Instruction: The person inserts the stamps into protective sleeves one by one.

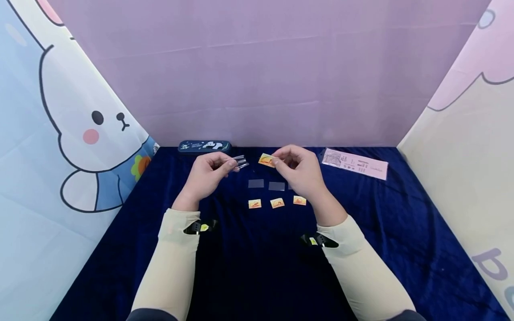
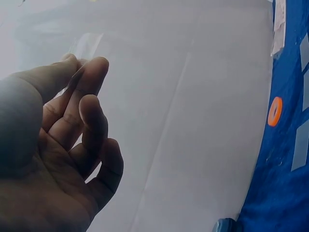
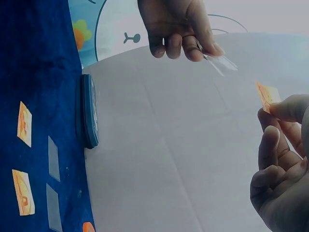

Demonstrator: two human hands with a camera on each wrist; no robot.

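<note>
My left hand (image 1: 209, 174) pinches a small clear plastic sleeve (image 1: 241, 161) between thumb and index finger, raised above the table. Facing it, my right hand (image 1: 299, 171) holds a small yellow-orange picture card (image 1: 266, 159) by one edge with thumb and fingertips. A narrow gap separates card and sleeve. In the right wrist view the sleeve (image 3: 223, 64) points toward the card (image 3: 267, 96), its sides slightly spread. Below the hands lie three similar cards (image 1: 277, 203) in a row. Behind them lie flat clear rectangles (image 1: 256, 183), one partly hidden by my right hand.
A dark blue pencil case (image 1: 205, 146) with a panda print stands at the back left. At the back right lies a pink ticket-like strip (image 1: 355, 164). An orange ring (image 2: 275, 111) rests on the blue cloth (image 1: 249, 258). Fabric walls enclose the back and sides.
</note>
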